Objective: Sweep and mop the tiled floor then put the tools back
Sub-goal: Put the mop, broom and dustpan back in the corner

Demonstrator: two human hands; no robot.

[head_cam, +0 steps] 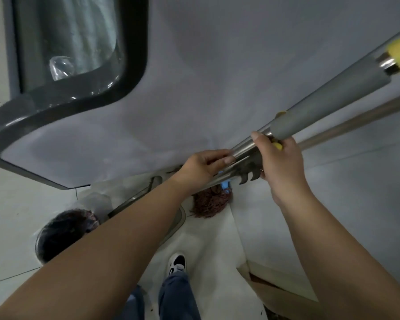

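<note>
A metal mop handle (328, 93) with a grey sleeve and yellow end runs from the upper right down to a brown string mop head (209, 203) on the tiled floor (9, 199). My right hand (280, 162) grips the handle just below the grey sleeve. My left hand (206, 166) holds the bare steel shaft a little lower, fingers curled round it. A second thinner pole (356, 122) leans alongside, behind my right hand. A dark toothed part (249, 174) hangs under the shafts between my hands.
A grey door (194, 77) with a dark-framed window stands straight ahead. A black bin with a plastic liner (62, 232) sits at lower left, a dustpan (176, 218) beside it. A wooden ledge (275, 289) lies at lower right. My shoe (177, 264) is below.
</note>
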